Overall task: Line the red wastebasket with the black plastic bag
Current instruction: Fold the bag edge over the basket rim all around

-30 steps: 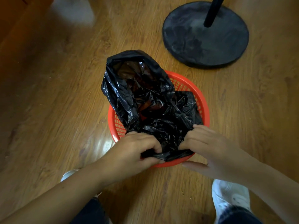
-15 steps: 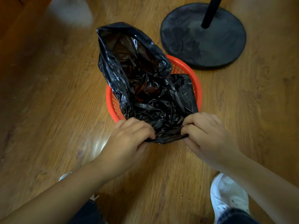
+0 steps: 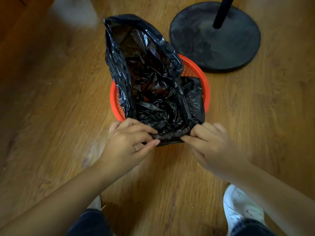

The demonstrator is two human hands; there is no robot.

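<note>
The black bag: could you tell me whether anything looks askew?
The bag stands loose above the far side of the basket; only its near edge, pinched by left hand and right hand, covers the rim.

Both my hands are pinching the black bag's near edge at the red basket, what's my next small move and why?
Probably fold that pinched edge outward over the near rim. The left hand and right hand both grip the black bag there, while the rim of the red wastebasket shows bare at both sides and the bag's far side stands up loose.
</note>
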